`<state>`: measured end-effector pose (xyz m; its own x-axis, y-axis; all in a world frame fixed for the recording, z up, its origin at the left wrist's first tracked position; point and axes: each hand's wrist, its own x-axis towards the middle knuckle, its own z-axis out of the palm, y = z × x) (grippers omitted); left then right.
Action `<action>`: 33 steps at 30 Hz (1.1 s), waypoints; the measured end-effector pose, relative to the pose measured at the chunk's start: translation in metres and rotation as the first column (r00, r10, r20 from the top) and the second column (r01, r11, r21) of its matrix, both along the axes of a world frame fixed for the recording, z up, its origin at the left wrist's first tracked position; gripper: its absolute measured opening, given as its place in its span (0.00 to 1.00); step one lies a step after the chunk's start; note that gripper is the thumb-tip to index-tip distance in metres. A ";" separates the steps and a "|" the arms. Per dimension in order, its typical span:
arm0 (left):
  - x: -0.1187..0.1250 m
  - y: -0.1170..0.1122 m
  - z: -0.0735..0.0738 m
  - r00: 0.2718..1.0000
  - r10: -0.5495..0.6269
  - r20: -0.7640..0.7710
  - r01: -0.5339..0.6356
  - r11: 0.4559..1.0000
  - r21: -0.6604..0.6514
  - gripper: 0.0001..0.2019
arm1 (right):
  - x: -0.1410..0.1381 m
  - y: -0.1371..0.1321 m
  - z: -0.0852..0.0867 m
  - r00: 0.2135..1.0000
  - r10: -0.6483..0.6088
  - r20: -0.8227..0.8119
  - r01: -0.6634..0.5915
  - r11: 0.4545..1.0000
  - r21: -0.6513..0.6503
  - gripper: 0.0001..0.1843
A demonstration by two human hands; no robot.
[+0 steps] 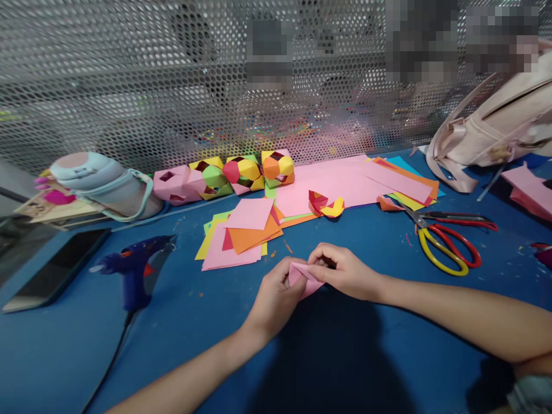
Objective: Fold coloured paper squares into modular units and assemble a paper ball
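Note:
Both my hands meet over the blue table [181, 322] on a small folded pink paper piece [304, 277]. My left hand [276, 299] pinches its left side, fingers curled around it. From the right, my right hand [345, 271] grips the same piece with closed fingers. Just beyond them lies a stack of pink, orange and yellow paper squares [241, 233]. A folded red and yellow paper unit [325, 205] sits a little farther back.
A row of folded paper balls [224, 175] lines the perforated metal screen [172, 86]. Large pink sheets [345, 181] lie behind. Scissors [448, 244] rest at right, a blue glue gun [133, 270] and a tablet [56, 267] at left. A pink bag [495, 129] stands far right.

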<state>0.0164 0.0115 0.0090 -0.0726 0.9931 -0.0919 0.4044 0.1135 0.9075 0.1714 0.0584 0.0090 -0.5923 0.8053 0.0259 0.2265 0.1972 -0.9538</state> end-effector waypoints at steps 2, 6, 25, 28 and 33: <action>0.000 0.000 0.000 1.000 -0.003 -0.004 0.003 1.000 0.012 0.08 | 0.000 0.000 0.000 1.000 0.003 -0.005 -0.003 1.000 -0.010 0.10; 0.001 0.000 0.001 1.000 -0.001 -0.007 0.001 1.000 0.000 0.08 | 0.000 0.000 -0.002 1.000 -0.009 -0.004 0.009 1.000 -0.013 0.07; 0.000 0.000 -0.001 1.000 -0.025 -0.015 0.025 1.000 -0.013 0.08 | -0.001 -0.002 -0.005 0.996 -0.091 0.006 0.088 0.983 0.162 0.05; 0.000 0.000 -0.001 0.999 -0.033 -0.012 0.033 0.999 -0.014 0.08 | -0.002 -0.002 -0.006 0.995 -0.100 0.006 0.097 0.977 0.191 0.05; 0.000 0.000 -0.001 0.999 -0.033 -0.012 0.032 0.999 -0.028 0.09 | -0.002 -0.003 -0.007 0.994 -0.106 -0.006 0.104 0.968 0.227 0.05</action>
<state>0.0164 0.0110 0.0077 -0.0417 0.9920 -0.1188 0.4192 0.1253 0.8992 0.1691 0.0550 0.0018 -0.5057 0.8364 0.2116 0.2633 0.3832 -0.8853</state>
